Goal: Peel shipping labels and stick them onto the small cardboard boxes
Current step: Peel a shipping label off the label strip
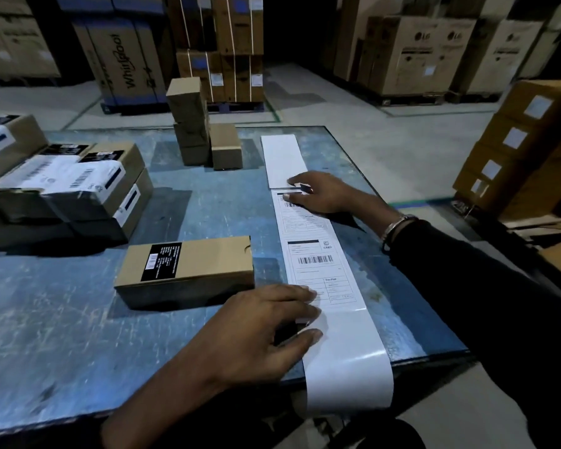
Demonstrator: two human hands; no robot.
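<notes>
Blue scuffed bench (62, 335), warehouse cartons behind. Label strip (321, 273) runs along the bench's right side; small cardboard box (188, 270) just left of it. Left hand (259, 328) and right hand (321, 192) press the strip, fingers flat.

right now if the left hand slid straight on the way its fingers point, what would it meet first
Its fingers already rest on the long white label strip, pointing right across it. Past the strip's far edge, the left hand would likely meet only bare blue table, then the table's edge.

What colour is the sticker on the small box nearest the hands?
Black with white print, on the brown small box; the head view shows it.
</notes>
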